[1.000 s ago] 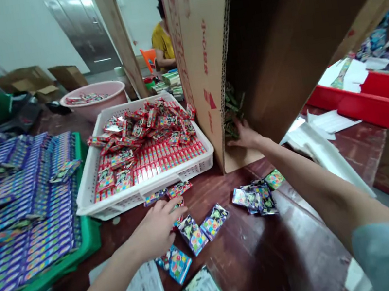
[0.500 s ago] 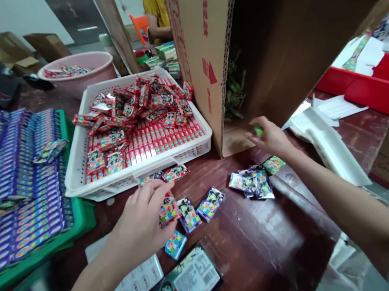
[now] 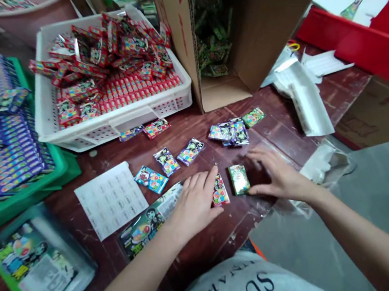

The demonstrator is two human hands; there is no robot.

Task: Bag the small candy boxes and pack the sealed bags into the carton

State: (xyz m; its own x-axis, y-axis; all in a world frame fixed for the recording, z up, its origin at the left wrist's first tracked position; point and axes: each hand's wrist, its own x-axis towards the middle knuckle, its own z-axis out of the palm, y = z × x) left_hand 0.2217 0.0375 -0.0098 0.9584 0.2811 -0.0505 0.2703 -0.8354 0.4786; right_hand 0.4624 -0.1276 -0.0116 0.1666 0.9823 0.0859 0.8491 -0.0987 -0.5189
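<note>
My left hand (image 3: 197, 199) is closed over a small red candy packet (image 3: 220, 190), part of which shows past its fingertips. Just right of it a green candy packet (image 3: 239, 179) lies flat on the table. My right hand (image 3: 276, 174) is open beside that packet, fingers spread and thumb close to its lower corner; whether the thumb touches it I cannot tell. Above the hands lie a purple packet (image 3: 190, 151), a small pile of purple packets (image 3: 229, 132) and another green packet (image 3: 254, 117). A blue packet (image 3: 151, 179) sits to the left.
A white basket (image 3: 117, 124) heaped with red packets stands behind, next to a cardboard box (image 3: 225, 95) holding green packets. A green crate (image 3: 63, 166) of purple packets is at left. A sticker sheet (image 3: 110, 198) and printed plastic pouches (image 3: 44, 267) lie in front; a red bin (image 3: 345, 50) is at right.
My right hand has come out of the box toward me, and a green packet now lies beside it. My left hand has moved right with the red packet. The view has tilted down.
</note>
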